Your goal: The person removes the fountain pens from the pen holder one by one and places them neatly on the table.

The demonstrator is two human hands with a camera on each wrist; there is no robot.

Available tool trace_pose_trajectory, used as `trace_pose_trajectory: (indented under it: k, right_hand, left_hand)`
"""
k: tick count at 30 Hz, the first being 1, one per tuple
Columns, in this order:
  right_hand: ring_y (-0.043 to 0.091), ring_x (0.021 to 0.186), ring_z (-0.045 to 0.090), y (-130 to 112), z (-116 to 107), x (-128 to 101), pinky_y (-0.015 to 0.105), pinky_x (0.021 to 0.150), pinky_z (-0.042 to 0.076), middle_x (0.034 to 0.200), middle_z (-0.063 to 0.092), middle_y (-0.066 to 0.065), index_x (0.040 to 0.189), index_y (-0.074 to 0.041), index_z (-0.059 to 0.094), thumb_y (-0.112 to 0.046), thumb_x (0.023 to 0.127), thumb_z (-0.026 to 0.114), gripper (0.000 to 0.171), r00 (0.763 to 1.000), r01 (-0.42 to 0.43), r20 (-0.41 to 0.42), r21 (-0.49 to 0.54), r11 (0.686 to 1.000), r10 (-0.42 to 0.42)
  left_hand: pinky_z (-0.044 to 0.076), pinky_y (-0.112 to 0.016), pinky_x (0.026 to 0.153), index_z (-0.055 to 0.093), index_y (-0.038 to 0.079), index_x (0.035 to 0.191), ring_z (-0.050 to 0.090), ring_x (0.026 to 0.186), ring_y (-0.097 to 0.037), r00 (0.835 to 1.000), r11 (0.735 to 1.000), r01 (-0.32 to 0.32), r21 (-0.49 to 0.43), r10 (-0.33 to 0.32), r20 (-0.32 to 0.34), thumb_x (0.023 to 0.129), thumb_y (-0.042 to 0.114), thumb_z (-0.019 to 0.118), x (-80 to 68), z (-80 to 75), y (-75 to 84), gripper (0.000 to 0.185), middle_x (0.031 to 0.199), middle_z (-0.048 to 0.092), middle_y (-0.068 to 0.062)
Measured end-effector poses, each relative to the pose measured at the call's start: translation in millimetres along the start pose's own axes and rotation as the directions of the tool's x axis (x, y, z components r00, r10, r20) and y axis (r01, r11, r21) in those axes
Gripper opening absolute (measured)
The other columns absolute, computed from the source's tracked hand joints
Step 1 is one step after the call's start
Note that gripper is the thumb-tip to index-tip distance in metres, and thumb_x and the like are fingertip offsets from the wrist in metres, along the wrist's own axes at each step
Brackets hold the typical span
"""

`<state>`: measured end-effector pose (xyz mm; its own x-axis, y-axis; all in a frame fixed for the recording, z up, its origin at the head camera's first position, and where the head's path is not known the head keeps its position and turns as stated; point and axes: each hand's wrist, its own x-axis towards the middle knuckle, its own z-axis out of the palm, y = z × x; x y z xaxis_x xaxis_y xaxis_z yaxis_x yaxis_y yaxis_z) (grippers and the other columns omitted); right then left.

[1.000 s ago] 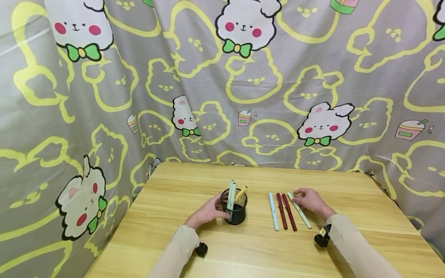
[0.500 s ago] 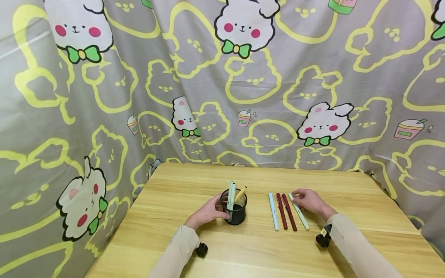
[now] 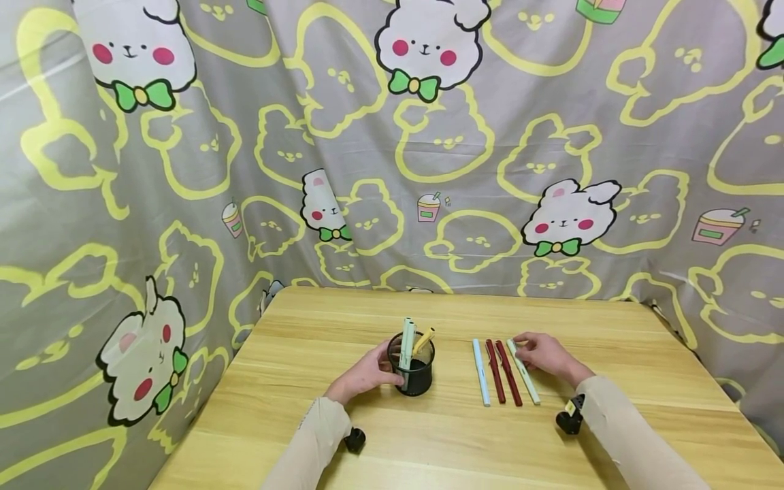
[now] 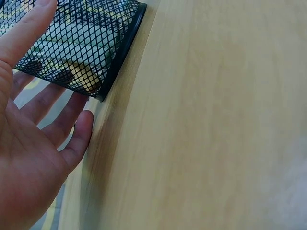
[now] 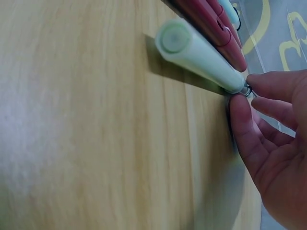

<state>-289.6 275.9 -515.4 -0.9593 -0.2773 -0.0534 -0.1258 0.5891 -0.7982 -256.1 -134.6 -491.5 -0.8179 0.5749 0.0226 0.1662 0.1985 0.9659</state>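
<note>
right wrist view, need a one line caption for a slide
Right hand pinches the far end of a pale green pen lying on the wooden table beside two dark red pens.

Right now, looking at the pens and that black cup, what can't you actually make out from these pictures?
- Pens in the mesh cup: head view, too small to count; the cup wall hides their lower ends.
- Pale green pen: right wrist view, the right hand hides its far end, so the grip is unclear.
- Left hand: left wrist view, fingers cut off by the frame edge.
- Dark red pens: any print is too small.
</note>
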Motion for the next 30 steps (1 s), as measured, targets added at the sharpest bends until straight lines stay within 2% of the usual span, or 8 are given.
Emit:
trace_pose_trajectory:
  k: [16, 30]
  right_hand:
    - [0.020, 0.064, 0.062, -0.2, 4.3, 0.9, 0.032, 0.058, 0.053, 0.078, 0.063, 0.008, 0.123, 0.014, 0.051, -0.004, 0.090, 0.059, 0.038, 1.000, 0.007, -0.010, 0.007, 1.000, -0.007]
    - [0.022, 0.066, 0.063, -0.1, 3.6, -1.3, 0.033, 0.060, 0.055, 0.080, 0.063, 0.010, 0.123, 0.015, 0.049, -0.005, 0.091, 0.058, 0.039, 0.999, -0.028, -0.029, 0.047, 0.999, 0.029]
  left_hand:
    - [0.041, -0.037, 0.097, 0.030, 0.009, 0.148, 0.051, 0.114, -0.022, 1.000, 1.000, -0.005, 0.020, 0.005, 0.004, 0.077, 0.000, 0.074, -0.9, -0.6, 0.6, 0.084, 0.132, 0.050, -0.017]
    - [0.037, -0.042, 0.100, 0.036, 0.009, 0.144, 0.050, 0.116, -0.022, 1.000, 1.000, 0.004, 0.025, -0.004, -0.013, 0.078, 0.003, 0.075, -1.0, -0.2, 1.2, 0.077, 0.130, 0.053, -0.011]
